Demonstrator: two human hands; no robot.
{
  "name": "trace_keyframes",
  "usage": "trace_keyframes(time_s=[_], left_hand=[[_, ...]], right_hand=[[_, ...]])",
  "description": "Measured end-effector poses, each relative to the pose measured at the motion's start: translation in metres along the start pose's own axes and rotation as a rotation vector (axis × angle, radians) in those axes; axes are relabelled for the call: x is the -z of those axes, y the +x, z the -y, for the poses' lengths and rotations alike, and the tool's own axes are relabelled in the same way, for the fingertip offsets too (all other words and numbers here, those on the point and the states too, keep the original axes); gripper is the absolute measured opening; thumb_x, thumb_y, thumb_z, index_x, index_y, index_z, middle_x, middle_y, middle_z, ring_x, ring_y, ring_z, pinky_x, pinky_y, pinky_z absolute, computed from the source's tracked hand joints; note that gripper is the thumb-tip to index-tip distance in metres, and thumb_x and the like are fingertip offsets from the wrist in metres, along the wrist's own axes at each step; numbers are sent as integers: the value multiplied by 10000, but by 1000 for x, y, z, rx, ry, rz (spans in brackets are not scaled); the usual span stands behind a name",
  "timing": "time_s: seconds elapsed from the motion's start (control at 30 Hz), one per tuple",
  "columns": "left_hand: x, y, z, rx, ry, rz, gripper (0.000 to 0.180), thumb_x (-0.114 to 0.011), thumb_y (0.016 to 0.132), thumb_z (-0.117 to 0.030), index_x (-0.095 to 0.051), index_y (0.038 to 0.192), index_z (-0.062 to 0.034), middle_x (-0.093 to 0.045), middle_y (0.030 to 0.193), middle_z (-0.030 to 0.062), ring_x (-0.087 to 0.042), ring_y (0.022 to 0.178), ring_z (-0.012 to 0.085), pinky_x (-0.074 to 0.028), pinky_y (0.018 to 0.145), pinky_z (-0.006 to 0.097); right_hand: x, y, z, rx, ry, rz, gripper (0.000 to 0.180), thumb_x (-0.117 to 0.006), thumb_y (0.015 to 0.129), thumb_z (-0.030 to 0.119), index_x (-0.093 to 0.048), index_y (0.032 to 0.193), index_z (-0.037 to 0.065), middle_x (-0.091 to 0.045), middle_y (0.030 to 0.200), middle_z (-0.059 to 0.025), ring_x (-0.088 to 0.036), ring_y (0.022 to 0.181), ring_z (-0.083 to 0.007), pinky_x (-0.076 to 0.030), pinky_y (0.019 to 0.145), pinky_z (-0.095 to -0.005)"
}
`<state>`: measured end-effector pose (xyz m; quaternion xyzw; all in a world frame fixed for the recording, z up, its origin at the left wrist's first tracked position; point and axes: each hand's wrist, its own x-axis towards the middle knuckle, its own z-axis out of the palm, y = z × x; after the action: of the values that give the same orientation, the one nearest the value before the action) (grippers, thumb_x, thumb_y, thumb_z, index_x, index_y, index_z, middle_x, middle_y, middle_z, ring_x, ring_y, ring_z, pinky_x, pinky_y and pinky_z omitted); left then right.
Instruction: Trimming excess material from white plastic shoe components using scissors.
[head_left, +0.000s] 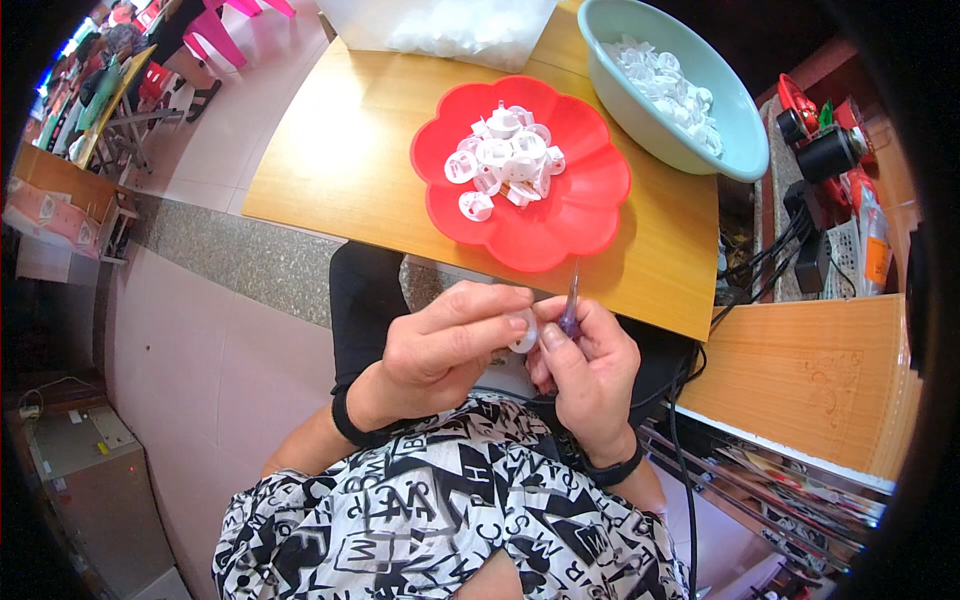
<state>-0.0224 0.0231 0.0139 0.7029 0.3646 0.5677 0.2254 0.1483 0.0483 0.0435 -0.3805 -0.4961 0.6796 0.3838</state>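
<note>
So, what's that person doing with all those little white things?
The person is sitting at a table. The fingers of the left hand pinch a small white piece, and the right hand close beside it holds a thin pointed tool. More white pieces lie in the red bowl, and others in the light blue basin.

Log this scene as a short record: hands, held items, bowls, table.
Left hand: fingers on a small round whitish piece
Right hand: holds a slim purple tool, thin tip pointing toward the red bowl
Red bowl: scalloped, holds a pile of white plastic parts
Light-blue basin: right of the red bowl, holds more white pieces
Table: wood-toned, under both vessels
</note>
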Motion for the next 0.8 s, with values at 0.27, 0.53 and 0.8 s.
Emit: trace_keyframes(time_s=[0.27, 0.53, 0.8], left_hand=[[-19, -13, -8, 363, -508, -232, 386, -573, 801, 91, -533, 1182, 42, -563, 1154, 204, -573, 1043, 287, -474, 872, 370], [-4, -19, -3, 702, -640, -75, 356, -595, 861, -55, -515, 1192, 50, -586, 1135, 174, -594, 986, 188, -502, 847, 304], [-1, -20, 4, 724, -785, -211, 313, -575, 873, -54, -537, 1173, 29, -591, 1141, 189, -610, 950, 171, -518, 776, 260]], right_hand=[[-1, 3, -14, 92, -250, -163, 105, -600, 839, 14, -569, 935, -11, -542, 719, 24, -453, 612, -2, -383, 533, -167], [0, 1, -23, 154, -322, -126, 244, -600, 831, 15, -572, 1067, -39, -612, 813, -63, -549, 685, -77, -454, 611, -215], [17, -12, -11, 324, -753, 222, 406, -507, 829, -62, -470, 1233, -73, -610, 826, -101, -589, 670, -138, -484, 633, -247]])
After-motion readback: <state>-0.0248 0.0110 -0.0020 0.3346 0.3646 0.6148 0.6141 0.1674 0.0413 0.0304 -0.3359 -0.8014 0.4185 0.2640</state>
